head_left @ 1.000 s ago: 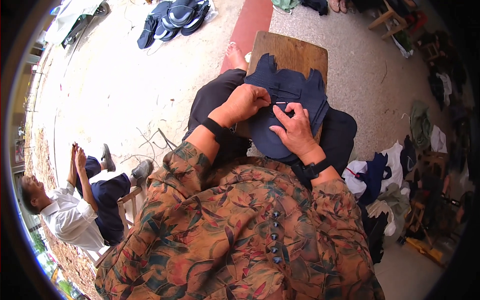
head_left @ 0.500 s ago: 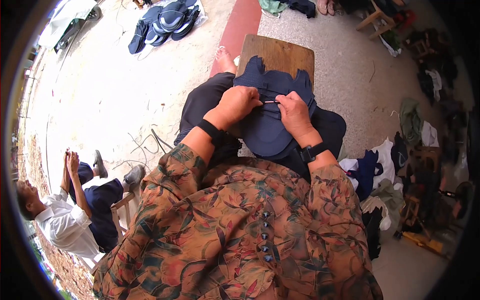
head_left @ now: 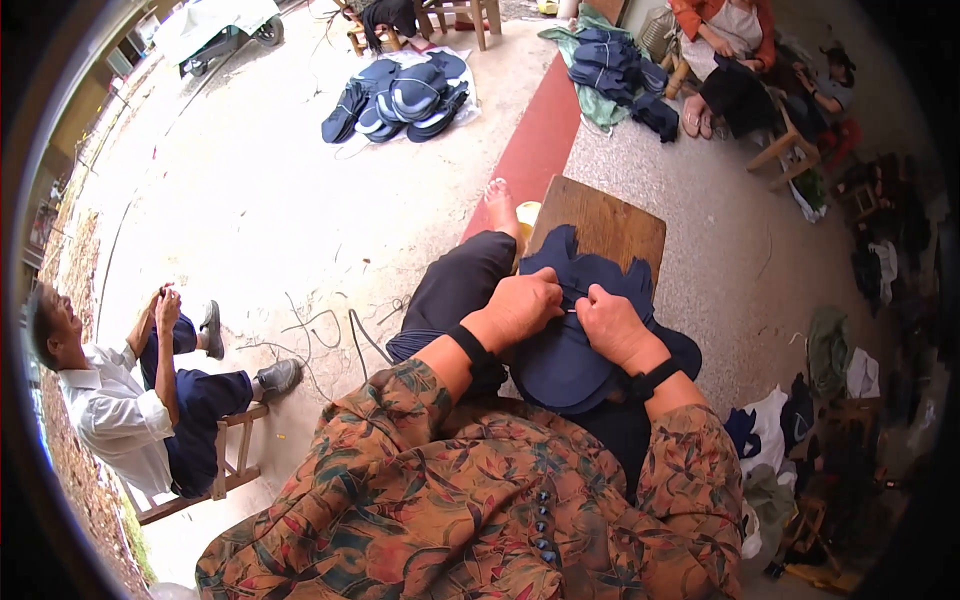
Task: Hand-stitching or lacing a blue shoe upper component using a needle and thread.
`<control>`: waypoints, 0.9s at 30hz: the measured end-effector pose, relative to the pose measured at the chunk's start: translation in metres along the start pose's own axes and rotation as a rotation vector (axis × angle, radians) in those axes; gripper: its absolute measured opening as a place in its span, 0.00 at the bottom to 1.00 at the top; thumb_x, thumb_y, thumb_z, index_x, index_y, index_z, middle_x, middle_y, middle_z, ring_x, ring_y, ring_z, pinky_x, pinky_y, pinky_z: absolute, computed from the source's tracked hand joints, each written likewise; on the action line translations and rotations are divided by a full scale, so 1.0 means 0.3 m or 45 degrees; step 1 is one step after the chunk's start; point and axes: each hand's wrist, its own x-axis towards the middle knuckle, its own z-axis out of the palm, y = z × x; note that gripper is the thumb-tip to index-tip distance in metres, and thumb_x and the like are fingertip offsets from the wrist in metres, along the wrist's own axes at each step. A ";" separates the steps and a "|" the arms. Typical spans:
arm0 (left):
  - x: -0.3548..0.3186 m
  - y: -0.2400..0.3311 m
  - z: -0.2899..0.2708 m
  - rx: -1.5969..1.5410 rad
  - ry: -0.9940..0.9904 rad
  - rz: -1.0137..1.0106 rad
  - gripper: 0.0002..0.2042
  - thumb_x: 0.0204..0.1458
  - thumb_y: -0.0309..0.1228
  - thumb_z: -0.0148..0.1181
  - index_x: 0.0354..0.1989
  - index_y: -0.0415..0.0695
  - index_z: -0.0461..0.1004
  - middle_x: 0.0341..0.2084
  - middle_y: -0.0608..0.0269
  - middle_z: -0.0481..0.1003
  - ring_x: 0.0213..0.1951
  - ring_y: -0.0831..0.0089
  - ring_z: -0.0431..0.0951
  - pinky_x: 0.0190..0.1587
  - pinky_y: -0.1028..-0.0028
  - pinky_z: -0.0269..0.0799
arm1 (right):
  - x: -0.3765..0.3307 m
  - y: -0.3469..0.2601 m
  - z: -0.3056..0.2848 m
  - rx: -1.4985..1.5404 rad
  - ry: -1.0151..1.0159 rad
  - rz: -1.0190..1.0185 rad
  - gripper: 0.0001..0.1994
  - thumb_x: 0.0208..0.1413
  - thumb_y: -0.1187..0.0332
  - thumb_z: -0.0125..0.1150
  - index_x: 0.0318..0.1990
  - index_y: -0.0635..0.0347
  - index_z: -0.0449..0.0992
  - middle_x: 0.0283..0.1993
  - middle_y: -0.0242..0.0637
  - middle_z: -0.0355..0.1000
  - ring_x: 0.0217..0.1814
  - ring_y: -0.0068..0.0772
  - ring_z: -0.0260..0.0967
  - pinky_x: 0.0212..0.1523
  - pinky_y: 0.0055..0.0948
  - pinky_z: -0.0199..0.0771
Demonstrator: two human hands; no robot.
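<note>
A dark blue cloth piece (head_left: pixel 565 370) with a rounded near end and jagged far edge lies over my lap and the near part of a wooden stool (head_left: pixel 605 225). My left hand (head_left: pixel 525 305) is closed above its middle, fingers pinched together. Close beside it, my right hand (head_left: pixel 615 325) is closed too, thumb and fingers pressed together. A thin pale stick-like piece (head_left: pixel 571 310) shows in the small gap between the hands, its ends hidden in the fingers. Its exact kind is too small to tell.
A pile of dark padded pieces (head_left: pixel 405 95) lies on the ground ahead, with folded dark cloth (head_left: pixel 615 70) to its right. A person in a white shirt (head_left: pixel 120 400) sits at left. Loose garments (head_left: pixel 765 430) lie at right. Another seated person (head_left: pixel 725 40) is at far right.
The view has shifted, so my hands, cloth and stool appear lower and further right, and more of the far area shows. Less of the thin pale piece shows between my hands.
</note>
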 end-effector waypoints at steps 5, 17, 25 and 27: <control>-0.006 0.043 -0.033 0.136 -0.101 0.012 0.08 0.46 0.37 0.62 0.29 0.47 0.73 0.30 0.62 0.71 0.34 0.60 0.76 0.34 0.63 0.72 | 0.006 -0.008 -0.034 0.087 -0.115 -0.033 0.03 0.47 0.73 0.55 0.27 0.61 0.68 0.27 0.46 0.67 0.26 0.46 0.71 0.29 0.39 0.75; 0.035 0.032 -0.034 0.226 -0.083 -0.010 0.13 0.41 0.43 0.66 0.28 0.50 0.74 0.29 0.65 0.70 0.36 0.63 0.73 0.39 0.66 0.69 | 0.010 0.029 0.007 0.315 0.009 0.065 0.03 0.51 0.71 0.52 0.28 0.58 0.69 0.22 0.46 0.69 0.29 0.50 0.71 0.30 0.46 0.71; 0.007 0.073 -0.032 0.158 -0.177 -0.096 0.15 0.44 0.46 0.65 0.27 0.48 0.72 0.31 0.62 0.69 0.38 0.61 0.72 0.40 0.65 0.69 | -0.143 0.061 -0.077 0.411 -0.089 0.078 0.01 0.48 0.75 0.52 0.27 0.60 0.68 0.24 0.48 0.69 0.31 0.55 0.70 0.32 0.47 0.69; 0.017 0.057 -0.032 0.137 -0.201 -0.084 0.15 0.44 0.46 0.65 0.28 0.48 0.72 0.31 0.62 0.69 0.39 0.61 0.72 0.41 0.64 0.69 | -0.239 0.107 -0.067 0.491 -0.103 0.262 0.03 0.46 0.77 0.54 0.25 0.63 0.67 0.24 0.51 0.67 0.32 0.59 0.68 0.31 0.48 0.66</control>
